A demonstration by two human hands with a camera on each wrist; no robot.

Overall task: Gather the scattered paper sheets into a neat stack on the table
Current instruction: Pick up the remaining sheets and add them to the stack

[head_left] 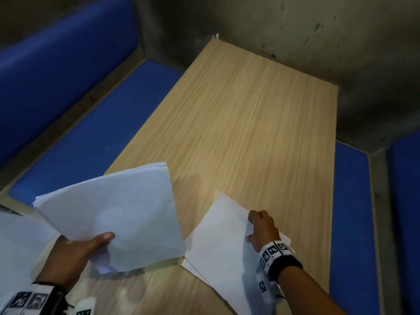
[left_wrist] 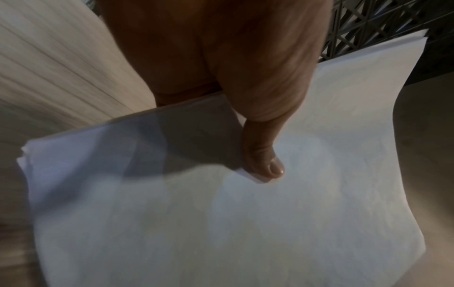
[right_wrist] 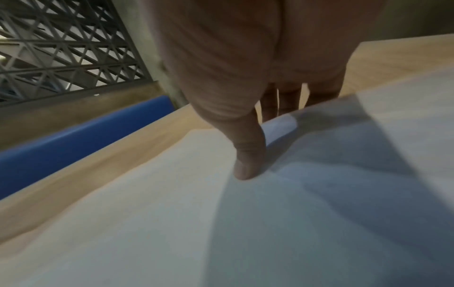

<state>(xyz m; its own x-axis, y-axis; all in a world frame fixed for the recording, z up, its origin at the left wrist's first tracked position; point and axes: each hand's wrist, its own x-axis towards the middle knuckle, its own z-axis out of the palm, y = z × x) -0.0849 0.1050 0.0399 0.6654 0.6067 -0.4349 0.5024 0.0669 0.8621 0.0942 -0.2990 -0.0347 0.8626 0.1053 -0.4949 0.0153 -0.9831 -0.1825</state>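
Note:
My left hand (head_left: 75, 248) holds a bundle of white paper sheets (head_left: 118, 214) lifted above the near left of the wooden table (head_left: 250, 114); its thumb lies on top and the other fingers are hidden beneath. In the left wrist view the thumb (left_wrist: 265, 155) presses the bundle (left_wrist: 221, 213). My right hand (head_left: 261, 228) pinches the right edge of a few white sheets (head_left: 222, 244) lying on the table, thumb on top (right_wrist: 245, 161), other fingers curled under the raised edge of the sheets (right_wrist: 294, 213).
Blue padded benches (head_left: 91, 133) flank the table on the left and right (head_left: 350, 223). A grey stained wall (head_left: 295, 30) closes the far end. More white paper (head_left: 16, 242) shows at the left edge. A metal lattice screen (right_wrist: 61, 48) stands beyond the bench.

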